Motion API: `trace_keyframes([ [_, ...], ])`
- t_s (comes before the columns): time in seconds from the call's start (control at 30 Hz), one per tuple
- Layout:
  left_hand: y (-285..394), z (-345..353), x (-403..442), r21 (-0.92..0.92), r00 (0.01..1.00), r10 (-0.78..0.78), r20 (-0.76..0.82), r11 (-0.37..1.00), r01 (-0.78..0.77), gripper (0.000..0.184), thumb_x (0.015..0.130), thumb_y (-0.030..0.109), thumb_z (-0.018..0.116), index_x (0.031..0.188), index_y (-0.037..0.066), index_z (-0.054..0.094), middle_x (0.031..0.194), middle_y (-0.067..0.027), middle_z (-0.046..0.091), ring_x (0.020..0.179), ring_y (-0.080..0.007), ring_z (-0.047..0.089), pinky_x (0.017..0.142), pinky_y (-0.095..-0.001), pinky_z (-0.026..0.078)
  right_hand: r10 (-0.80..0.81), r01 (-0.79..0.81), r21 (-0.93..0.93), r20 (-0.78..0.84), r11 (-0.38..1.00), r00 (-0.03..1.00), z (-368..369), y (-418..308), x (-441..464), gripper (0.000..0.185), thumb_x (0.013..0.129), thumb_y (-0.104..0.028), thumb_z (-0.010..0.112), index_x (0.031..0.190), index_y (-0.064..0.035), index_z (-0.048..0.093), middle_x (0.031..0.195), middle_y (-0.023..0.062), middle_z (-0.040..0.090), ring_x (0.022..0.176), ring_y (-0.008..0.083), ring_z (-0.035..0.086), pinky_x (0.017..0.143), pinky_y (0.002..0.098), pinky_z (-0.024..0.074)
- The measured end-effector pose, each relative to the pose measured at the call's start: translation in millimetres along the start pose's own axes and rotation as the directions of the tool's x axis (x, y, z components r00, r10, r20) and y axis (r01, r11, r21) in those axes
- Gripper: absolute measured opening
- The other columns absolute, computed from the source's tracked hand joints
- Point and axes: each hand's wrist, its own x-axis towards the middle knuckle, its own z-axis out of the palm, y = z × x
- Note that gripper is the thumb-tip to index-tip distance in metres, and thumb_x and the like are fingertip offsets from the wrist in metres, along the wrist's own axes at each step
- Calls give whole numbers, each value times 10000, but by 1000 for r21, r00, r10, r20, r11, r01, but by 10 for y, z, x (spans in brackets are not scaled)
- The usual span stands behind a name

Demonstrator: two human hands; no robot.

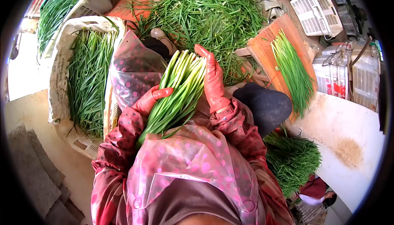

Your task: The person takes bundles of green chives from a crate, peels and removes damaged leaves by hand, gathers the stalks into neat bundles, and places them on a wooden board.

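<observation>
A bunch of garlic chives (178,87) rests over my lap, its pale cut ends pointing away and its green leaves running back toward my left forearm. Wrapped round the bunch from the left is my left hand (152,100) in a red rubber glove, thumb across the stems. My right hand (213,77), gloved the same way, stands along the right side of the bunch near the pale ends. Its fingers are stretched out straight, with the palm toward the stems. A pink-dotted clear apron (184,155) lies under the bunch.
Loose chives (205,11) are heaped on the floor ahead. A lined crate (55,73) of chives stands at my left. On my right, trimmed chives (291,69) lie on a wooden board (262,44). More chives (293,159) sit beside my right knee. White crates (314,13) stand behind.
</observation>
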Motion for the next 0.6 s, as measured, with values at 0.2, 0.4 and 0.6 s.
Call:
trace_keyframes([
  [0.2,36,11,2,38,998,-34,58,999,32,500,856,357,697,1215,24,596,1054,-95,686,888,-179,672,819,-324,541,-52,42,161,54,986,997,83,-203,156,512,1013,-415,438,1313,-9,524,1203,102,628,1150,156,552,991,287,417],
  [0.4,42,7,39,1,977,-103,188,994,105,549,870,428,666,1230,22,580,1078,-122,679,936,-233,670,864,-375,528,37,18,-141,379,990,925,78,-277,346,542,981,-403,508,1364,-21,471,1211,127,621,1029,212,628,901,323,494],
  [0.6,-2,-34,126,41,961,-127,244,992,121,524,869,450,663,1186,36,611,1049,-111,689,893,-206,677,818,-355,543,346,-409,45,454,911,821,172,-463,372,306,897,-147,668,1175,-30,616,1011,58,668,854,148,653,771,278,532],
])
